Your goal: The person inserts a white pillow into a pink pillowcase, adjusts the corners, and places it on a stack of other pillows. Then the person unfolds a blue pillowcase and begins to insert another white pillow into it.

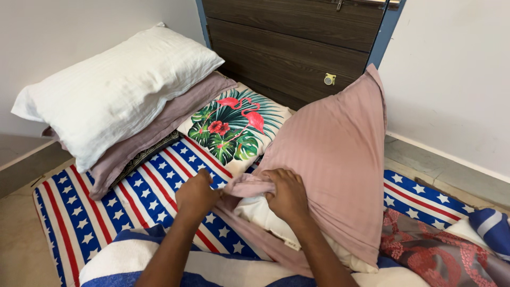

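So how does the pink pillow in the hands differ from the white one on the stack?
The pink pillow stands tilted up on its edge, while the white pillow lies flat on top of a mauve pillow. The pink one's cover is open at the bottom, showing cream filling, where the left hand and right hand grip it; the white one is untouched. Both are rectangular with a faint woven texture.

pink striped pillowcase point(332, 154), star-and-stripe mattress point(143, 194), white pillow point(114, 90)
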